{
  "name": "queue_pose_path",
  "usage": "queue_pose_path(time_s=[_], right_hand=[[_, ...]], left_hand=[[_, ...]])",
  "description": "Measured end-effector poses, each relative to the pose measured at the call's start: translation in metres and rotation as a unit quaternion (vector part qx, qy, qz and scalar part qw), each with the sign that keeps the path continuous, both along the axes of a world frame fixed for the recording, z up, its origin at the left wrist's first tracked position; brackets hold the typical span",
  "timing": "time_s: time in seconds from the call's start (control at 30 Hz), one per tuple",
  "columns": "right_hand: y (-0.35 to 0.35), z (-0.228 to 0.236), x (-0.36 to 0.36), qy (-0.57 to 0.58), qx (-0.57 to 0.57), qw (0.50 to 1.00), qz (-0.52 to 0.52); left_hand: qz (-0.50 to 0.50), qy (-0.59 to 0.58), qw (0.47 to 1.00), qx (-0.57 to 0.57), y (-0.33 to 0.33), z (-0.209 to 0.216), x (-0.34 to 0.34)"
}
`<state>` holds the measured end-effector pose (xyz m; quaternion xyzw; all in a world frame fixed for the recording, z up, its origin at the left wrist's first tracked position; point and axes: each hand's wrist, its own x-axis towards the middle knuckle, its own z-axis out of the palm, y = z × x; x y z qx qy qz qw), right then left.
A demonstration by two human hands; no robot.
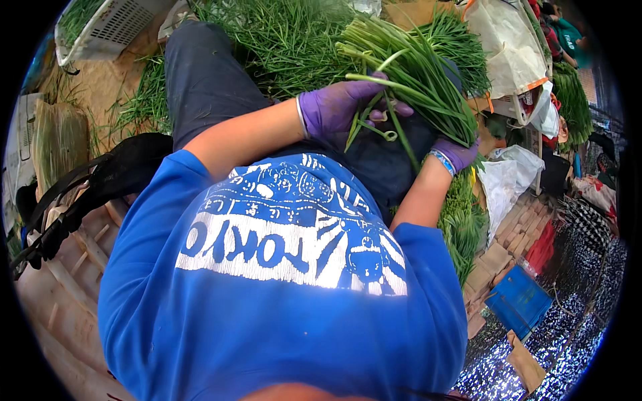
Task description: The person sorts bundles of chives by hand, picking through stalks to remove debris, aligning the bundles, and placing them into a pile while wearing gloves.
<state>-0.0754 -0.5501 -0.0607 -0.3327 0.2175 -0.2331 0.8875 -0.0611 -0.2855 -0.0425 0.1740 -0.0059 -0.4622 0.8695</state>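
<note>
My left hand (338,110), in a purple glove, is closed around a few loose green onion stalks (400,127), some bent or poking out between the fingers. A thick bunch of green onions (414,73) lies along my right side, its pale cut ends pointing up and left. My right hand (458,154), also gloved in purple, grips the leafy lower end of that bunch; its fingers are partly hidden under the leaves. Both hands are above my dark-trousered lap, close to each other.
Heaped green onions (287,47) spread beyond my knees. A white plastic crate (110,30) stands at upper left, a tied bundle (60,144) below it. On the right are a pale sack (505,47), white plastic bag (511,177), more greens (461,224) and blue sheet (518,301). Another person (568,40) is at far upper right.
</note>
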Motion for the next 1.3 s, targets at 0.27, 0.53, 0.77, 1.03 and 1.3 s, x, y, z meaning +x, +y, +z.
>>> queue_pose_path(time_s=[0.27, 0.53, 0.77, 1.03, 1.3], right_hand=[[-0.015, -0.010, 0.002, 0.024, 0.002, 1.000, 0.000], [-0.010, -0.003, -0.005, 0.038, 0.003, 0.998, -0.053], [-0.016, -0.011, -0.004, 0.010, 0.018, 1.000, -0.009], [-0.003, -0.001, -0.003, -0.011, 0.038, 0.999, -0.004], [-0.017, -0.015, -0.011, -0.073, 0.000, 0.997, 0.041]], left_hand=[[-0.006, -0.163, 0.980, 0.112, 0.050, -0.020, 0.010], [0.172, 0.047, 0.980, 0.092, 0.112, -0.046, 0.010], [-0.035, -0.034, 0.996, 0.075, 0.016, -0.031, -0.002], [-0.032, 0.031, 0.999, -0.030, -0.005, -0.047, 0.000], [-0.094, -0.095, 0.974, 0.185, 0.057, -0.022, -0.007]])
